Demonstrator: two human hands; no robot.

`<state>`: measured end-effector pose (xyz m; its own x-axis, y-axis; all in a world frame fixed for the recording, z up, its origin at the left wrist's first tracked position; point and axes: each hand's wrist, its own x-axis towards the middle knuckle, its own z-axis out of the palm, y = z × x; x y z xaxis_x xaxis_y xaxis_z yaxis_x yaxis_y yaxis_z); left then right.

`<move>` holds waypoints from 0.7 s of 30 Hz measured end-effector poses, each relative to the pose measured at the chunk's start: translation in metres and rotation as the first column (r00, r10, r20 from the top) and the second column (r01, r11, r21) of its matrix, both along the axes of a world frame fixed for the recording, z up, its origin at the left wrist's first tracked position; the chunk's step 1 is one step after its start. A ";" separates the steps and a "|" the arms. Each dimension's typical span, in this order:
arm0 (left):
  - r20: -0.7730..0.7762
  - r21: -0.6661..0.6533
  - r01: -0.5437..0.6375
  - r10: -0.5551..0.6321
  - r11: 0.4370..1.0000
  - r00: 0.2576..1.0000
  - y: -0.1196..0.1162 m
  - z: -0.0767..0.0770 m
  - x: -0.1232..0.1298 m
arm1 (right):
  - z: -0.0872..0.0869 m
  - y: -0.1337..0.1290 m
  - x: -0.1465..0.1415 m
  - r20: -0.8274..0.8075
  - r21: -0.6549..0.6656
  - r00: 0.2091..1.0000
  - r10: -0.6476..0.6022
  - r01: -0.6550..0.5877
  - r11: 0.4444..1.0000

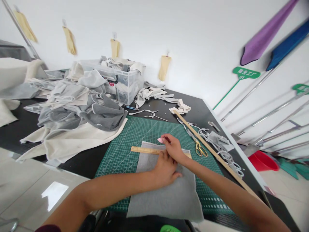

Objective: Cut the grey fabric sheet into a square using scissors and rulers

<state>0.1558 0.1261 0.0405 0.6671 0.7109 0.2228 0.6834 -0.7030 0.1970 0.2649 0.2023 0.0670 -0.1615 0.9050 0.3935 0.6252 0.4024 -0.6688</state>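
At the centre of the frame I have the left hand (166, 169) spread palm-down with its thumb apart, its fingers pressing a narrow light-wood ruler (145, 150) against a roughly rectangular grey cloth (166, 201) at lower centre. Just above, I have the right hand (173, 148) pinched closed on a small pink piece (160, 140). A green gridded cutting mat (116, 161) lies beneath; gold-handled scissors (197, 141) rest right of centre

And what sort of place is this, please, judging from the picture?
Probably a fabric-cutting or sewing workroom: grey cloth lies on a green cutting mat, gold-handled scissors lie to its right, and a large heap of fabric is on the left.
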 end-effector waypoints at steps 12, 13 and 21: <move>-0.053 0.122 -0.025 0.032 0.992 0.998 0.028 0.015 -0.005 | -0.025 0.016 0.067 -0.147 0.081 0.945 -0.291 0.305 0.949; -0.062 0.130 -0.038 0.046 0.991 0.997 0.031 0.015 -0.006 | -0.025 0.018 0.080 -0.125 0.083 0.945 -0.303 0.314 0.946; -0.083 0.049 -0.065 0.069 0.997 0.994 0.052 0.019 -0.015 | -0.044 0.038 0.146 -0.007 0.020 0.909 -0.418 0.418 0.908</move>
<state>0.1406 0.1783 0.0595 0.6360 0.7449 0.2014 0.7422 -0.6620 0.1045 0.4104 0.2403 0.0229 0.2307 0.8813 0.4124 0.7371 0.1184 -0.6653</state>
